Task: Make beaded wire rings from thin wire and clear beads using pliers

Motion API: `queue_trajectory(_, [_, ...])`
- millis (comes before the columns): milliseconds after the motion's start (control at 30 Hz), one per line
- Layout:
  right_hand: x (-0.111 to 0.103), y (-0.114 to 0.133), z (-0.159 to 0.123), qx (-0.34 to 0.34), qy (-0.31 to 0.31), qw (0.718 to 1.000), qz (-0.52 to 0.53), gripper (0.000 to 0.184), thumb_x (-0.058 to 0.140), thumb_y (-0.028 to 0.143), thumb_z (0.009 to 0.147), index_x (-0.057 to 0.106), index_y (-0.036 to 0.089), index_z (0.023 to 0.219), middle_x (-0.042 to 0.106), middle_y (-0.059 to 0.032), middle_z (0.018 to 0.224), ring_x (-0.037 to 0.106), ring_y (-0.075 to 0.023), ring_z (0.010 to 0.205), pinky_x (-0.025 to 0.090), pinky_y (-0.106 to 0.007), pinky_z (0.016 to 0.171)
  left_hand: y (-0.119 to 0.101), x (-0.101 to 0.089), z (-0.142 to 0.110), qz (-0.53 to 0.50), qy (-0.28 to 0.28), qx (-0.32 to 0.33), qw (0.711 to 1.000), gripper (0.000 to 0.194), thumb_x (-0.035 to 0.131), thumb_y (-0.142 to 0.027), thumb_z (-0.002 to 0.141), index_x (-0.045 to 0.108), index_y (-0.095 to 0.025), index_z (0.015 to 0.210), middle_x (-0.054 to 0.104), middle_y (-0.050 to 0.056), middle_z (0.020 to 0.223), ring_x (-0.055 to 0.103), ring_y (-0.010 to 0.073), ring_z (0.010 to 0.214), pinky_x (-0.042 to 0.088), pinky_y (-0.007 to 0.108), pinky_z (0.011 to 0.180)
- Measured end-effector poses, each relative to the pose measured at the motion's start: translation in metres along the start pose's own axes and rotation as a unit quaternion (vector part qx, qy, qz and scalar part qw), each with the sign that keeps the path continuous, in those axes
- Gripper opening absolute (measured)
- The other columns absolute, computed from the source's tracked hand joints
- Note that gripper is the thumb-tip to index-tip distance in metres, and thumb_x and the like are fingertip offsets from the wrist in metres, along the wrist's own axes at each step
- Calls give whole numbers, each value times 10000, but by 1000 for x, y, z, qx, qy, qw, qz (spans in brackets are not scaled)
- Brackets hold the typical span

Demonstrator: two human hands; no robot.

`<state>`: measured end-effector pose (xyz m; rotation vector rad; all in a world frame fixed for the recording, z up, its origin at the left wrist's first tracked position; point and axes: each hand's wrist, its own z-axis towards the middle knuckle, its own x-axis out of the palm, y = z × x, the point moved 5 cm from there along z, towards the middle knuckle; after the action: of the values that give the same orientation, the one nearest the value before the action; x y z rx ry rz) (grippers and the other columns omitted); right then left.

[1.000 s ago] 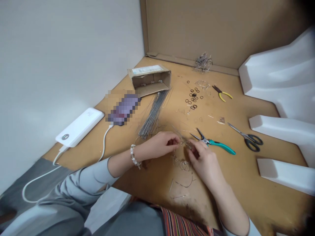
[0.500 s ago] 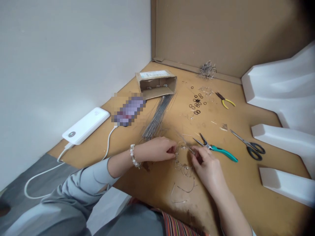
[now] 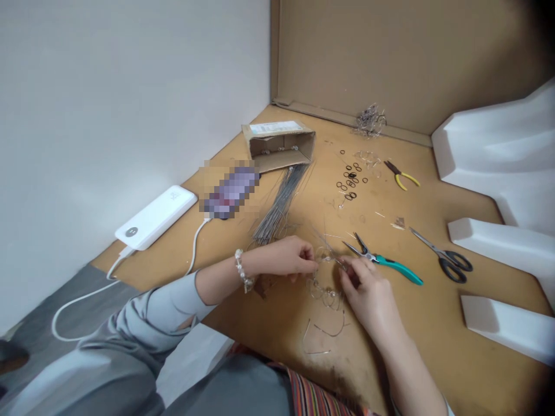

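Observation:
A ring of looped thin wire with clear beads (image 3: 328, 294) hangs between my two hands, just above the table. My left hand (image 3: 299, 257), with a beaded bracelet at its wrist, is closed in a pinch at the ring's left side. At the upper right of the ring, my right hand (image 3: 366, 286) is closed on the wire, its fingers hiding part of it. Straight wire ends stick out up and left from those fingers. Just beyond my right hand lie teal-handled pliers (image 3: 396, 268). Cut wire pieces (image 3: 333, 332) lie on the near side.
A wire bundle (image 3: 280, 208) lies before an open cardboard box (image 3: 281, 151). Dark rings (image 3: 351, 180), yellow-handled pliers (image 3: 401, 175) and scissors (image 3: 446, 259) are farther off. Left are a white power bank (image 3: 158, 216) and a blurred phone (image 3: 232, 190). White foam (image 3: 498, 242) edges the right.
My left hand has shifted slightly along the ring, and its fingers are bent differently. My right hand keeps its grip. The whole view has moved a little.

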<state>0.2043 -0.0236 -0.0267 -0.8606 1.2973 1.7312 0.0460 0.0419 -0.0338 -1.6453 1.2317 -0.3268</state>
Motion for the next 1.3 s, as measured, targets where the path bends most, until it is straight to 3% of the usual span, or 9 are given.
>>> queue_trajectory(133, [1, 0, 0, -1, 2, 1000, 2, 205, 485, 183, 846, 632, 196, 989, 642, -50, 864, 624, -156, 692, 481, -266, 617, -2, 4, 1, -101, 26, 16, 994, 136, 478, -254, 807, 516, -140, 744, 618, 24, 676, 607, 109, 562, 473, 204, 508])
queue_trajectory(233, [1, 0, 0, 0, 1, 1000, 12, 202, 486, 193, 846, 632, 191, 986, 640, -52, 855, 622, -152, 679, 480, -264, 621, -4, -3, -1, -78, -4, 49, 996, 44, 491, -188, 784, 511, -149, 783, 609, 6, 674, 610, 108, 580, 484, 199, 512])
queue_trajectory(333, [0, 1, 0, 2, -2, 1000, 21, 199, 483, 209, 847, 635, 188, 974, 638, -50, 836, 612, -138, 635, 481, -258, 608, -5, -12, -4, -38, -24, 74, 996, 70, 502, -157, 777, 518, -154, 845, 613, -6, 671, 612, 107, 583, 481, 197, 519])
queue_trajectory(567, [-1, 1, 1, 8, 8, 1000, 28, 204, 475, 228, 855, 632, 192, 980, 634, -49, 820, 603, -133, 620, 486, -258, 598, -10, -12, -9, -63, 19, 106, 992, 134, 469, -103, 819, 531, -145, 929, 662, 17, 764, 643, 104, 713, 499, 216, 658])
queue_trajectory(667, [-1, 1, 2, 6, 3, 1000, 23, 200, 478, 236, 851, 631, 202, 976, 633, -42, 799, 595, -133, 602, 484, -259, 580, -12, -20, -11, 9, -24, 120, 992, 153, 466, -130, 825, 558, -152, 945, 658, 4, 738, 615, 98, 666, 458, 202, 621])
queue_trajectory(800, [-2, 2, 3, -1, -2, 1000, 23, 200, 479, 237, 848, 632, 196, 970, 631, -38, 786, 594, -130, 602, 481, -253, 576, -14, -27, -15, 208, -77, 116, 968, 138, 495, -197, 809, 628, -160, 798, 655, 3, 706, 560, 111, 633, 382, 218, 602])
queue_trajectory(967, [-2, 1, 3, 4, -3, 1000, 24, 205, 482, 241, 849, 637, 190, 972, 629, -38, 796, 591, -129, 608, 475, -251, 580, -12, -15, -15, 267, -11, 69, 961, 231, 536, -344, 812, 660, -169, 726, 669, 9, 706, 543, 116, 604, 344, 224, 564])
queue_trajectory(1300, [-2, 0, 2, 2, 2, 1000, 20, 205, 476, 229, 846, 631, 201, 977, 650, -53, 839, 614, -143, 653, 492, -272, 615, -16, -13, -16, 195, 32, 60, 978, 226, 578, -371, 794, 653, -158, 783, 652, -1, 689, 514, 86, 548, 332, 200, 505])
